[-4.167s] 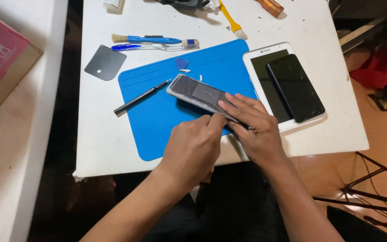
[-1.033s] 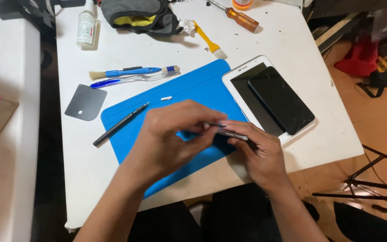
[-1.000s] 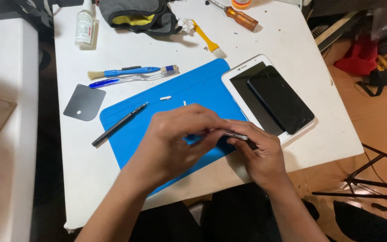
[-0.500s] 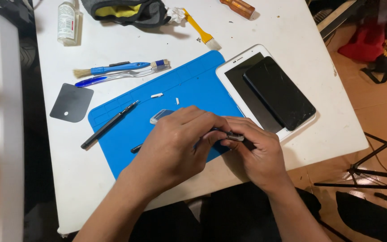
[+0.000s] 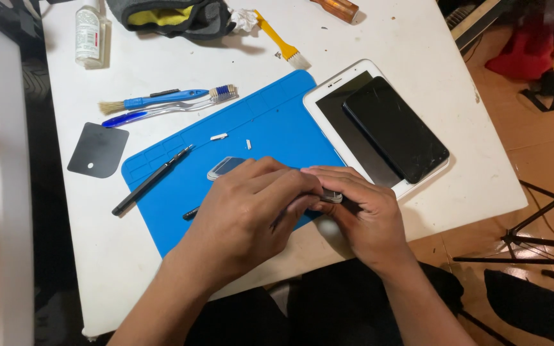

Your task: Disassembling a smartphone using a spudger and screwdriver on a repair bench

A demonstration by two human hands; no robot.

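The white tabletop (image 5: 418,38) carries my blue mat (image 5: 270,128) as a work pad. At its six o'clock edge, my left hand (image 5: 245,211) and right hand (image 5: 363,214) both clasp a small phone (image 5: 226,168), steadying it flat.

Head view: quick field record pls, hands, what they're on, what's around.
left hand: over a small phone, covering most of it
right hand: fingers pinch the phone's other end
surface: blue work mat on white table
mat items: black pen tool, two small white bits
right of mat: black phone lying on white tablet
left of mat: dark scraper card, brushes
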